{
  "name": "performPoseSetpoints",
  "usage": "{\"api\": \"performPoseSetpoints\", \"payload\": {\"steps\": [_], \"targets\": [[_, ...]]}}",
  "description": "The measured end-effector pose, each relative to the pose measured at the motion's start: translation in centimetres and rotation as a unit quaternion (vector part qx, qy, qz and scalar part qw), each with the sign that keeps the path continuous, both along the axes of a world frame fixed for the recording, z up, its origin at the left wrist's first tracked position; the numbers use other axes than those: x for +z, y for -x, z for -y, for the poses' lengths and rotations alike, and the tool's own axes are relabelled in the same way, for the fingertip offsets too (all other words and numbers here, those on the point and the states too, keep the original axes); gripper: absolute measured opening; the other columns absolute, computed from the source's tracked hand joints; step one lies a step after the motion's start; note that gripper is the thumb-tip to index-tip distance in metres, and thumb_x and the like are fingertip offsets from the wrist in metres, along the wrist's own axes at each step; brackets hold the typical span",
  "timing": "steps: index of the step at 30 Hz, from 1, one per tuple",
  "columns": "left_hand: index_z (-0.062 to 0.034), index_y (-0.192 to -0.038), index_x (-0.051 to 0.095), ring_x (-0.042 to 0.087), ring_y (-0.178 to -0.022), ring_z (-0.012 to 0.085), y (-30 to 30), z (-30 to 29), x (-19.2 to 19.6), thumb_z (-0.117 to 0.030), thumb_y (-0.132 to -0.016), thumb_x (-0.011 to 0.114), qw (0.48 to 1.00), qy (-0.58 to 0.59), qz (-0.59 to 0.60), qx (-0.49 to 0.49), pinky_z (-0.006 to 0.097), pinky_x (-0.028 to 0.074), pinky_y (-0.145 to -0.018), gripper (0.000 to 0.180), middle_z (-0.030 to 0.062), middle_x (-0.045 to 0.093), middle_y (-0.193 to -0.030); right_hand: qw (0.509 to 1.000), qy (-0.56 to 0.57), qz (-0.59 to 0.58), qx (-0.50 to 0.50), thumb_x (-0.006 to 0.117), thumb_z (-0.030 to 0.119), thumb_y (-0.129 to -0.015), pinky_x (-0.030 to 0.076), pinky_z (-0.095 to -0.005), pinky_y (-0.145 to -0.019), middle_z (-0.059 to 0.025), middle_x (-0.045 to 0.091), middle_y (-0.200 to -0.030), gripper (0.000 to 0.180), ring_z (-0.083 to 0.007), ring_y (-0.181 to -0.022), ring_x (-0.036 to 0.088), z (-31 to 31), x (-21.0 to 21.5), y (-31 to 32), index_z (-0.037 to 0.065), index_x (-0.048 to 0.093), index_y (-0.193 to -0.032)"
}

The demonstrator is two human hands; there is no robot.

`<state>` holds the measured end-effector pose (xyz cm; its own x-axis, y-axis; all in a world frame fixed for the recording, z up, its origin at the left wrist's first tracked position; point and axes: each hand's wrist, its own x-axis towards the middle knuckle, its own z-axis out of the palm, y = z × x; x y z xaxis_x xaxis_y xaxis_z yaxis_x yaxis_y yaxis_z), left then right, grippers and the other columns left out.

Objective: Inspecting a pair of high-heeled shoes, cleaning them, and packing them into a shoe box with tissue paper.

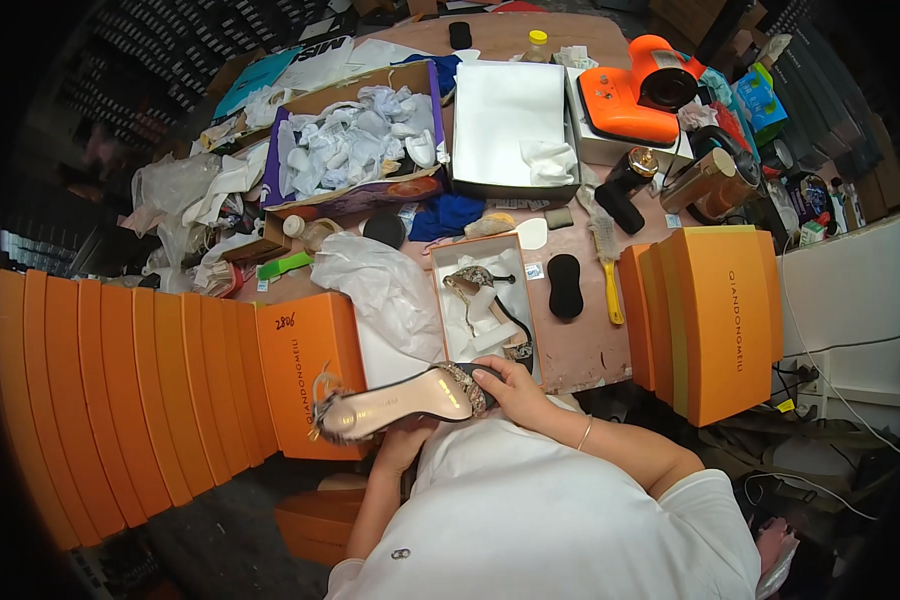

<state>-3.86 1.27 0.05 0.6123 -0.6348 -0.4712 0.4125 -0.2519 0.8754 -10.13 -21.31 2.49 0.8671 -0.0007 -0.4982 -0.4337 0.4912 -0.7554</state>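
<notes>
The person held a sandal (395, 405) sole-up across the lap edge of the table (580, 355), both hands clamped on it. The right hand (515, 388) gripped the heel end, thumb and fingers closed over the patterned strap. The left hand (405, 440) supported it from below near the middle, mostly hidden under the sole, so its grip was only partly visible. The sandal's feathered toe pointed left, toward the row of orange boxes (150, 390) standing on edge.

Just beyond the right hand sat an open shoebox (482, 300) lined with white paper, with the 2nd sandal (490, 305) of the pair lying inside. Crumpled tissue (385, 290) lay just left of that box. A black pad (565, 285) and a yellow brush (610, 270) lay to its right, near 3 more orange boxes (715, 315).

The step in hand looked like inspection or finishing of the sole, the shoe turned over for a look. Judging by the open box so close, the next move would likely call for turning the sandal upright and laying it beside its mate without crushing the feather trim or catching the strap. That would need the right hand to keep the heel steady while the left guided the toe past the tissue.
</notes>
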Motion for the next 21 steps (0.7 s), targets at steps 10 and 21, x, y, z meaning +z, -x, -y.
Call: {"api": "performPoseSetpoints", "payload": {"steps": [10,21], "targets": [[-0.0026,-0.128,0.046,0.062,-0.098,0.0199,-5.0,3.6,1.4,-0.028,-0.102,0.045,0.909,0.217,-0.052,0.352,0.034,0.051,-0.086,0.036,0.013,0.062,-0.105,0.739,0.584,0.207,0.265,0.063,0.026,-0.088,0.049,-0.0404,-0.087,-0.0169,0.063,-0.111,0.033,-0.0321,-0.108,0.06,4.0,-4.5,-6.8,0.0,0.064,-0.107],[-0.0043,-0.129,0.045,0.063,-0.1,0.0205,-6.1,5.8,3.1,-0.051,-0.101,0.033,0.918,0.263,-0.23,0.188,0.035,0.056,-0.082,0.056,0.0134,0.062,-0.112,0.92,0.352,0.068,0.159,0.078,0.018,-0.072,0.047,-0.0401,-0.075,-0.0146,0.059,-0.098,0.031,-0.0309,-0.095,0.058,6.9,-1.5,-7.8,0.005,0.052,-0.083]]}}
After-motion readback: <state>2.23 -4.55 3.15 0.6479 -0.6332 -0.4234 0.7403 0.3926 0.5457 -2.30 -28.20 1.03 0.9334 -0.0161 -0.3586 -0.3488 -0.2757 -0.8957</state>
